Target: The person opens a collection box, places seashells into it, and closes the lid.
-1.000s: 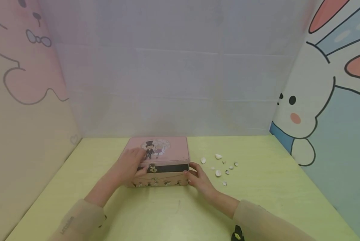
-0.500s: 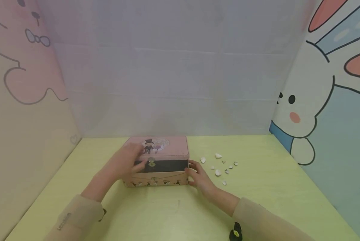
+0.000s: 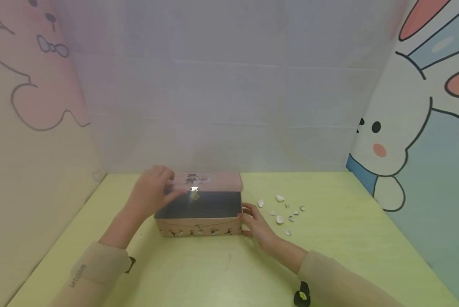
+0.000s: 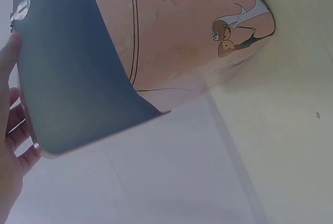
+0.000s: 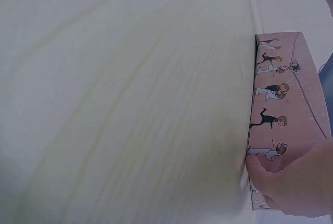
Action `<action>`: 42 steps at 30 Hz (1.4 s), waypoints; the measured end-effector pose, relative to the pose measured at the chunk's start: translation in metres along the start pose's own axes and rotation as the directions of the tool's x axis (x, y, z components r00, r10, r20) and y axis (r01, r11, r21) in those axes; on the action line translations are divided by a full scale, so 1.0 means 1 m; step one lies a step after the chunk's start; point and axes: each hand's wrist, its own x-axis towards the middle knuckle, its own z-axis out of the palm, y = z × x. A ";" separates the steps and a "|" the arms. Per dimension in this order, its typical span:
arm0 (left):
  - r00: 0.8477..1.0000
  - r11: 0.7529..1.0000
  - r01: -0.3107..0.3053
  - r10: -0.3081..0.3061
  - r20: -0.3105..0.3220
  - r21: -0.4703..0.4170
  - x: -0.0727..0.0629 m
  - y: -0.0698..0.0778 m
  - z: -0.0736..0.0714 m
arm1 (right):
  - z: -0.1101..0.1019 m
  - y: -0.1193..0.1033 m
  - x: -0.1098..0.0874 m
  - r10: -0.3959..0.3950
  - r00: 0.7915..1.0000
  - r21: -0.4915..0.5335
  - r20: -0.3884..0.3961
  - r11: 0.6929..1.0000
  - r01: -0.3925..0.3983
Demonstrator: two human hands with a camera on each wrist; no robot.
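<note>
A pink tin box [image 3: 198, 227] with small cartoon couples printed on its front stands on the table. Its hinged lid [image 3: 221, 182] is tilted up and back, showing the dark underside. My left hand [image 3: 150, 189] grips the lid at its front left, thumb by the metal clasp [image 3: 194, 189]. In the left wrist view the fingers [image 4: 18, 130] lie behind the lid's rim, with the thumb at its edge. My right hand [image 3: 260, 228] holds the box at its right front corner, and in the right wrist view the thumb [image 5: 257, 172] presses low on the printed front. What lies inside is hidden.
Several small white shell-like pieces [image 3: 279, 219] lie scattered right of the box on the yellow-green table [image 3: 329, 238]. A pale sheet [image 3: 221, 94] hangs behind, and side panels with a cartoon rabbit [image 3: 390, 136] and a pink figure [image 3: 49, 94] flank the table.
The lid has swung from nearly closed to well raised, with my left hand moving up and back along with it. My right hand stays at the box's right corner.
</note>
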 end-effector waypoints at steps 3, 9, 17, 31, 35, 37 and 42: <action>0.996 1.000 -0.024 0.023 -0.082 -0.018 0.003 -0.001 -0.001 | -0.001 0.000 0.001 -0.004 1.000 0.001 0.002 1.000 0.004; 0.986 0.999 -0.027 0.021 -0.168 -0.034 0.009 -0.005 -0.001 | -0.003 0.003 0.000 -0.005 1.000 -0.001 0.010 1.000 0.005; 0.968 0.997 0.026 -0.043 -0.247 -0.072 0.015 -0.012 -0.007 | -0.007 0.002 -0.009 -0.014 0.999 -0.009 0.032 1.000 0.014; 0.937 0.985 0.117 -0.152 -0.313 -0.129 0.020 -0.028 -0.010 | -0.013 0.000 -0.020 -0.006 0.997 -0.024 0.074 1.000 0.008; 0.923 0.976 0.134 -0.187 -0.337 -0.173 0.021 -0.032 -0.012 | -0.016 0.002 -0.022 -0.001 0.996 -0.017 0.085 1.000 0.002; 0.919 0.969 0.151 -0.211 -0.333 -0.195 0.021 -0.035 -0.013 | -0.018 0.002 -0.023 0.002 0.996 -0.018 0.089 1.000 -0.001; 0.901 0.947 0.196 -0.277 -0.335 -0.255 0.021 -0.040 -0.013 | -0.019 0.001 -0.029 0.007 0.996 -0.035 0.087 0.999 -0.004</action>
